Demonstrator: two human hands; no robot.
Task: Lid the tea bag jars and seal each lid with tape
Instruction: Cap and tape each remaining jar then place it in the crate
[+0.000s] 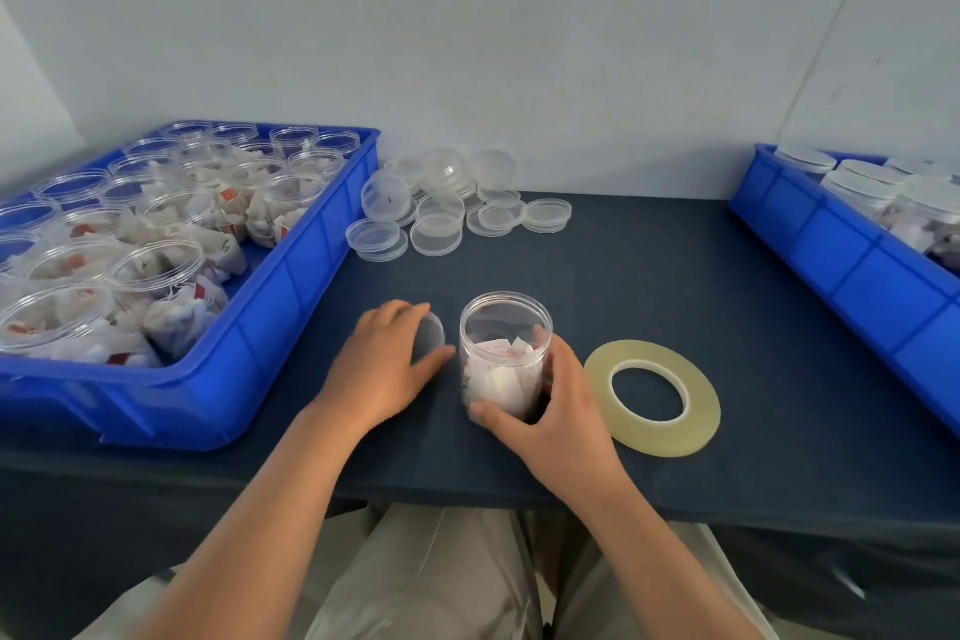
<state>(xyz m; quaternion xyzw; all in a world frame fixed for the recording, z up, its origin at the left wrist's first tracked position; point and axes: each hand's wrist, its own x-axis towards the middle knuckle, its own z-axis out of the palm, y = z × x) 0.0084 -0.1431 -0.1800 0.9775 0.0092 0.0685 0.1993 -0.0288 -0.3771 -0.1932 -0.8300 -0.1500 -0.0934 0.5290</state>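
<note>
A clear jar [503,348] with tea bags inside stands open-topped on the dark table [675,286], near its front edge. My right hand [558,403] grips the jar from the right, fingers and thumb curled round its lower wall. Just left of the jar, my left hand [387,364] holds a clear lid [430,334] low over the table, fingers curled over it. A flat roll of clear tape [653,398] lies to the right of the jar.
A blue bin [291,286] at the left holds several open jars of tea bags. Several loose clear lids [441,208] lie behind it by the wall. Another blue bin [841,250] at the right holds lidded jars.
</note>
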